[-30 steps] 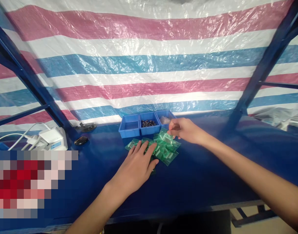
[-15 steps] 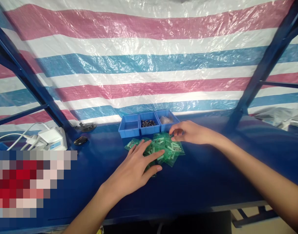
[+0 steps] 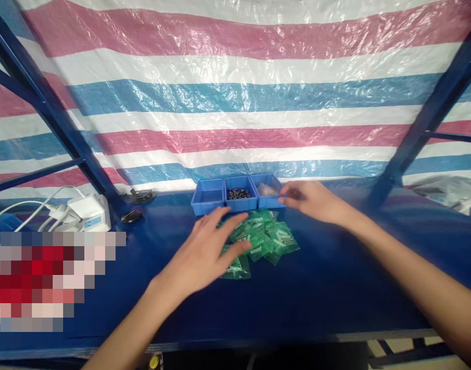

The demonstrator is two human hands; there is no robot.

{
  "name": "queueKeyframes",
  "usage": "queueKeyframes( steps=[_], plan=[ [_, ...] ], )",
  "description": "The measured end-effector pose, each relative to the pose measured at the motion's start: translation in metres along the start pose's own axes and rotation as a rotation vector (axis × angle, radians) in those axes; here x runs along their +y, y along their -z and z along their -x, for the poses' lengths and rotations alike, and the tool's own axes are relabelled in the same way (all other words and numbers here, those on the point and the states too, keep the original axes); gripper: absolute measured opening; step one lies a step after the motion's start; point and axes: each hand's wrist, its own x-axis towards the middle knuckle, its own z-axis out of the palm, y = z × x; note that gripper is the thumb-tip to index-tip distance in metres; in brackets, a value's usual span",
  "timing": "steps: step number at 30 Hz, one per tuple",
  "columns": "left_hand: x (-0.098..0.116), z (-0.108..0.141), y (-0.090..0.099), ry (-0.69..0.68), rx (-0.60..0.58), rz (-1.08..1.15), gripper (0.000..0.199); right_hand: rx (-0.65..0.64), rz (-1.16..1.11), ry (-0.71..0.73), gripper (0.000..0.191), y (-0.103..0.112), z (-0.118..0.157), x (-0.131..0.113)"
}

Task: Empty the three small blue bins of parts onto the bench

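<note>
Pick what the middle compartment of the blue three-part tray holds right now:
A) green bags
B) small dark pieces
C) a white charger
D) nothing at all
B: in the head view the middle compartment of the blue tray shows a cluster of small dark pieces, while the green bags lie on the table in front of it.

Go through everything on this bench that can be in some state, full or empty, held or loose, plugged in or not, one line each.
Left hand: open, fingers spread, resting on the green bags.
Right hand: fingers curled at the right bin's edge; holding anything, cannot tell.
Green bags: loose overlapping pile on the bench.
Left bin: looks empty.
Middle bin: holds small dark parts.
Right bin: holds pale, clear-looking pieces.
White adapter: cables attached.
</note>
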Motion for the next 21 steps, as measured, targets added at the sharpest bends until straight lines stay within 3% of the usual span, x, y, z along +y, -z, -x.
queueKeyframes(
  steps=[2,5,10,14,21],
  plan=[
    [-0.012,-0.013,0.016,0.051,0.074,-0.031,0.054,0.05,0.039,-0.138,0.02,0.005,-0.01,0.01],
    [-0.037,-0.039,0.029,0.039,0.041,-0.035,0.052,-0.005,-0.006,-0.311,0.025,0.003,-0.028,0.023],
    [-0.069,-0.074,0.011,-0.028,-0.019,-0.017,0.05,-0.13,-0.202,-0.465,0.022,-0.014,-0.045,0.024],
    [-0.077,-0.078,-0.008,-0.089,-0.012,0.007,0.045,-0.125,-0.268,-0.456,0.014,-0.025,-0.043,0.023],
    [-0.079,-0.075,-0.017,-0.107,0.074,0.006,0.045,-0.034,-0.172,-0.352,0.017,-0.032,-0.04,0.033]
  ],
)
